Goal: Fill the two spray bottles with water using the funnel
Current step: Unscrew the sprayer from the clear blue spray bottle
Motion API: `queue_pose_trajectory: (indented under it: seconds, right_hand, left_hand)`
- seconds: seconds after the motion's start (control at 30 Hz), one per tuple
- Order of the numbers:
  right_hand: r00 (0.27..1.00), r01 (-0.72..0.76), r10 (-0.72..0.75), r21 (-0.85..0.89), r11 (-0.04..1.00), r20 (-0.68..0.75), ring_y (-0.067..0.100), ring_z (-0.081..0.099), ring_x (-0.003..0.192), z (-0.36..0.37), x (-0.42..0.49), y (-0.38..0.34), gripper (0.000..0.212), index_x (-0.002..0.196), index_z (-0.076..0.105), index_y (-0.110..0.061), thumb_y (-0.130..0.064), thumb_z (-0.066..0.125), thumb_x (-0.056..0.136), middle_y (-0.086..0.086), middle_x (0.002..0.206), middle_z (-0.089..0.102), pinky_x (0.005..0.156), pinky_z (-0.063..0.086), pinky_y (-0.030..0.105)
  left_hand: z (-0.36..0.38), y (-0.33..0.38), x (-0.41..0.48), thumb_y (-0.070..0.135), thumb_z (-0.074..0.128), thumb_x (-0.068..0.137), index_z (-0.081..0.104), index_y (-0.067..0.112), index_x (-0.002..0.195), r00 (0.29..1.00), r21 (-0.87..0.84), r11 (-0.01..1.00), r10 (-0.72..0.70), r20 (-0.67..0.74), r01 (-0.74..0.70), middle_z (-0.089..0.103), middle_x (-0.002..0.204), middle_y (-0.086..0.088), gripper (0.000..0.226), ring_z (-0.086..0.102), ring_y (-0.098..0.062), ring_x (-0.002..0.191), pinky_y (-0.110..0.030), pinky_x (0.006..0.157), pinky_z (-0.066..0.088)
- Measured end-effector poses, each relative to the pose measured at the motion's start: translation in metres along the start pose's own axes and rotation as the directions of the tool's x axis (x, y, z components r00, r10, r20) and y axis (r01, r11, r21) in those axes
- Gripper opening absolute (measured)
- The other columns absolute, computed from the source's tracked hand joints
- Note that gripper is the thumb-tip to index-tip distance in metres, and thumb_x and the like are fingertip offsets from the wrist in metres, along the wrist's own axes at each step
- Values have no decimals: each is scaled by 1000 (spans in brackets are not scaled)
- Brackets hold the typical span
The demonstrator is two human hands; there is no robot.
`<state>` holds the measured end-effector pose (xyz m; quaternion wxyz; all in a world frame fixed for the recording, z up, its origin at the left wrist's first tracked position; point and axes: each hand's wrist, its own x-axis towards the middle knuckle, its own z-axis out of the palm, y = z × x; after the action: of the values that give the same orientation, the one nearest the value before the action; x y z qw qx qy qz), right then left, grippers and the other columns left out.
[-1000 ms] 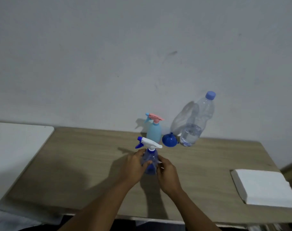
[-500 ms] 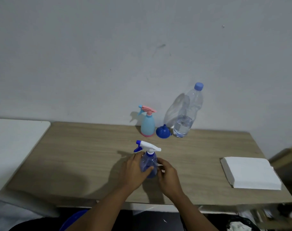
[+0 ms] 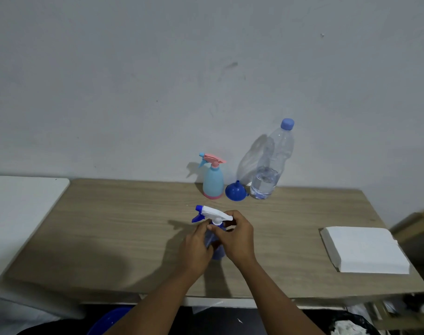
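A dark blue spray bottle (image 3: 217,253) with a white trigger head (image 3: 212,213) stands mid-table. My left hand (image 3: 196,247) is wrapped around its body. My right hand (image 3: 235,235) grips the neck just under the trigger head. By the wall stand a light blue spray bottle (image 3: 213,181) with a pink trigger head, a blue funnel (image 3: 235,191) lying mouth forward, and a clear water bottle (image 3: 271,165) with a blue cap, about a third full.
The wooden table (image 3: 109,226) runs wall to front edge. A white slab (image 3: 363,249) lies at its right end. A white surface (image 3: 20,209) adjoins on the left. A blue basin rim (image 3: 109,320) shows under the table.
My right hand rose from the bottle's body to the neck under the trigger head. The left hand stays on the body. The camera view tilted down slightly.
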<state>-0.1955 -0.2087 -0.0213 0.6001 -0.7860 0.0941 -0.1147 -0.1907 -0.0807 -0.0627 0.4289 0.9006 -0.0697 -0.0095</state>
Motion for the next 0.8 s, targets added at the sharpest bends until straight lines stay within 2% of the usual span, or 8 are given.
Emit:
queue_pose_trajectory:
  seconds: [0.1,0.2,0.33,0.53,0.7,0.8]
  right_hand:
    - [1000,30,-30,-14,999,4,6,66,77,-1,-1,0,34,89,66,-33,-13,86,71,-10,80,71,67,54,20]
    - [999,40,-40,-25,999,28,4,66,78,-4,1,-1,35,90,65,-35,-11,85,73,-10,81,71,69,52,15]
    - [994,76,-71,-55,996,87,3,65,82,-9,3,-4,32,94,67,-30,-10,83,76,-8,85,71,72,51,13]
    - [984,87,-72,-82,993,164,9,68,86,-14,10,-3,30,102,71,-18,-10,84,76,-6,91,73,78,57,24]
    - [996,-44,44,-2,999,74,17,68,80,-4,10,0,36,91,68,-18,-13,92,65,1,85,73,71,58,28]
    - [994,-24,22,21,999,108,18,71,81,-5,12,4,31,93,72,-17,-12,90,68,2,85,74,72,60,30]
  left_hand:
    - [2,-1,1,18,75,82,60,29,118,1000,-25,1000,5,-6,-5,70,100,14,40,66,-7,91,-24,78,52]
    - [4,0,1,15,74,84,61,27,116,1000,-52,999,12,-18,-13,62,84,18,36,60,-3,79,-13,73,45]
    - [1,3,2,7,71,83,61,25,118,1000,-77,997,17,22,-15,62,94,21,41,61,-2,85,-11,78,45]
    - [-1,3,4,4,68,80,59,20,121,1000,-79,997,13,28,-11,68,114,6,45,63,-10,102,-21,85,49]
    - [2,-3,6,6,67,78,60,22,120,999,-90,996,25,26,-23,69,112,8,45,65,-11,103,-25,86,53]
    - [2,-3,5,5,67,78,61,21,116,999,-94,995,24,32,-21,69,108,5,42,66,-15,100,-31,85,55]
